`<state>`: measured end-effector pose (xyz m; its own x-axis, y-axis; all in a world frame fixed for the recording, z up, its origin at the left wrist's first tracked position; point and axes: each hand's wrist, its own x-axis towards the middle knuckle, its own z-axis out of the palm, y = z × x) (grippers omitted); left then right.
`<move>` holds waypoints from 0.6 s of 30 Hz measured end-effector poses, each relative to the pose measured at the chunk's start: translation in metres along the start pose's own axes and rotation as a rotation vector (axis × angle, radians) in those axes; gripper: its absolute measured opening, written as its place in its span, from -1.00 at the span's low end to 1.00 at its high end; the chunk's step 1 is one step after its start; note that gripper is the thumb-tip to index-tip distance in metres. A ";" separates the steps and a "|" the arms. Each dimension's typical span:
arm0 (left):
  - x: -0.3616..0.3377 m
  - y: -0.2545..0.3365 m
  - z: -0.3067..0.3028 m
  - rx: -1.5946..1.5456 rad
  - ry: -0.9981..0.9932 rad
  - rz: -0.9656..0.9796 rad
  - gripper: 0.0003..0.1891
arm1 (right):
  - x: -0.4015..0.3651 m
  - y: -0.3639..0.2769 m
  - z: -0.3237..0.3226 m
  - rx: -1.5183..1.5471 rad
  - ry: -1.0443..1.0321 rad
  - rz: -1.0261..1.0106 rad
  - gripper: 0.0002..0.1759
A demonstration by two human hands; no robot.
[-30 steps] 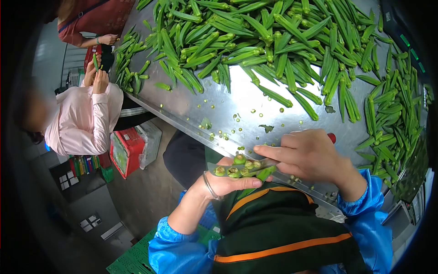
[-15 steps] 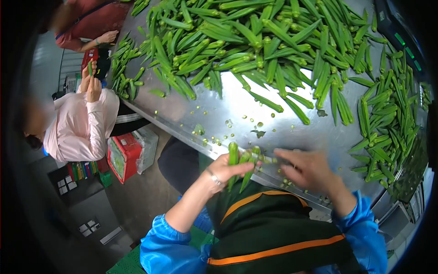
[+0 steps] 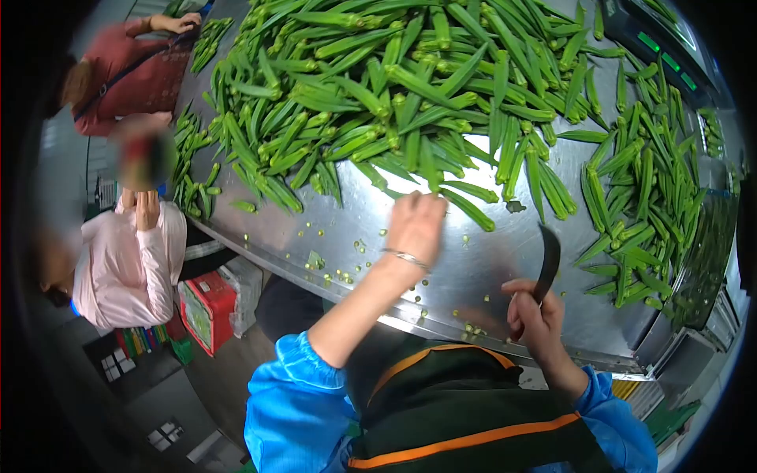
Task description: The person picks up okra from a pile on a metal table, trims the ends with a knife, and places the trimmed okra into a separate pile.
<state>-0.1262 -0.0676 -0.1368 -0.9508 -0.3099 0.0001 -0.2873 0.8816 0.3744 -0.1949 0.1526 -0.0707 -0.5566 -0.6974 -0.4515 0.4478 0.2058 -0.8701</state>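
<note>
My left hand [image 3: 416, 229], with a bracelet at the wrist, reaches to the near edge of the okra pile [image 3: 371, 94]. Slightly blurred, its bent fingers close on the stem end of a green okra pod [image 3: 429, 167]; the fingertips are partly hidden. Over the table's near side, my right hand [image 3: 536, 319] is closed around the handle of a knife. The knife's dark curved blade [image 3: 549, 264] points up and away from me. Just right of the left hand lies a single okra pod [image 3: 468, 209].
Small cut okra ends [image 3: 339, 276] lie scattered on the metal table [image 3: 505, 252]. More okra [image 3: 639, 189] is heaped at the right, below a device with green displays [image 3: 666, 59]. Two people stand at the left; a red crate [image 3: 209, 311] sits on the floor there.
The okra pods earlier in my left hand are gone from it, and it has moved forward to the pile. My right hand has drawn back slightly, knife raised. The whole view has shifted.
</note>
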 end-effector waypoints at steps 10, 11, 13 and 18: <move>0.014 -0.011 -0.047 -0.088 0.016 0.170 -0.65 | 0.026 0.003 0.008 0.016 0.027 0.037 -0.82; 0.027 -0.007 -0.054 -0.090 0.018 0.171 -0.65 | 0.027 0.006 0.007 0.085 0.051 0.093 -0.83; 0.057 -0.008 -0.062 -0.129 0.179 0.054 -0.63 | 0.027 0.006 0.006 0.155 0.070 0.141 -0.84; 0.100 -0.038 -0.022 0.264 0.290 0.034 -0.88 | 0.025 -0.004 0.010 0.106 0.134 0.090 -0.83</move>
<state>-0.2079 -0.1401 -0.1302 -0.8988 -0.3334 0.2848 -0.3122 0.9426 0.1183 -0.2037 0.1275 -0.0766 -0.5960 -0.5808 -0.5545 0.5672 0.1844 -0.8027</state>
